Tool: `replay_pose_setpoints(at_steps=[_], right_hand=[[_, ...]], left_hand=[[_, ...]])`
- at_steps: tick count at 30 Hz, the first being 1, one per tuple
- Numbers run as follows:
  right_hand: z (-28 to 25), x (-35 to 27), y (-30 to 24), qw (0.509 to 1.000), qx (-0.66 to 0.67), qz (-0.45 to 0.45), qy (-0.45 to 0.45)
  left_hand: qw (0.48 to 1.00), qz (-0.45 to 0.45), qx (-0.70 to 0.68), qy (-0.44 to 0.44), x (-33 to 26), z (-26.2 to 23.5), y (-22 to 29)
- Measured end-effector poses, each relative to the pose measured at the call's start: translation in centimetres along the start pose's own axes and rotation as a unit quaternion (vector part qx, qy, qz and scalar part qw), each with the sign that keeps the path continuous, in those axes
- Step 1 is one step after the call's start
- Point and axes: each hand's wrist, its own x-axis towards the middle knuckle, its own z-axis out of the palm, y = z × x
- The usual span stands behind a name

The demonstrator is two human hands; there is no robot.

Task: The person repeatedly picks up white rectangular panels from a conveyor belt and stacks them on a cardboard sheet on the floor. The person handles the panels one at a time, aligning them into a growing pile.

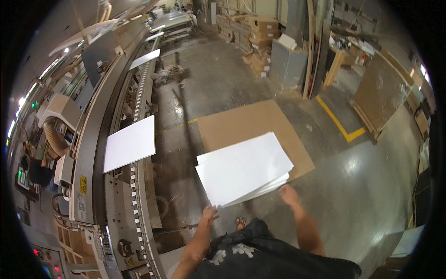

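Note:
A stack of white rectangular panels (244,163) sits in front of me on a large brown board. Its top panel is turned slightly against those below, so their edges show at the right and front. My left hand (210,213) is at the near left corner of the top panel, fingers apart; whether the fingertips touch it is hard to tell. Just off the near right corner of the stack, my right hand (289,194) has its fingers curled in, with nothing visible in them.
At my left runs a long machine (88,153) with a chain conveyor (135,195). A white panel (132,142) lies on it, and several more follow farther back. The brown board (241,121) extends behind the stack. Stacked cartons (262,39) and a leaning brown sheet (382,93) stand beyond.

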Motion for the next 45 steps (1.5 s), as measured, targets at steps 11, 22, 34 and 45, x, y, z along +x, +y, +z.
replay_pose_setpoints(at_steps=[11, 22, 34, 45], right_hand=[[-1.1, -4.7, -4.1, 0.977, -0.055, -0.061, -0.197], [8.3, 3.0, 1.2, 0.983, -0.164, 0.083, -0.02], [25.6, -11.3, -1.1, 0.921, 0.342, 0.123, -0.138], [21.0, -34.7, -16.7, 0.953, 0.157, -0.05, -0.255]], left_hand=[[0.96, 0.113, 0.2, 0.158, 6.1, -2.5, -7.1], [0.935, 0.168, 0.143, 0.279, -19.5, -13.8, -12.0], [0.803, 0.3, -0.02, 0.515, -41.4, -19.7, -9.9], [0.65, 0.292, -0.31, 0.629, -46.5, -28.7, -24.2]])
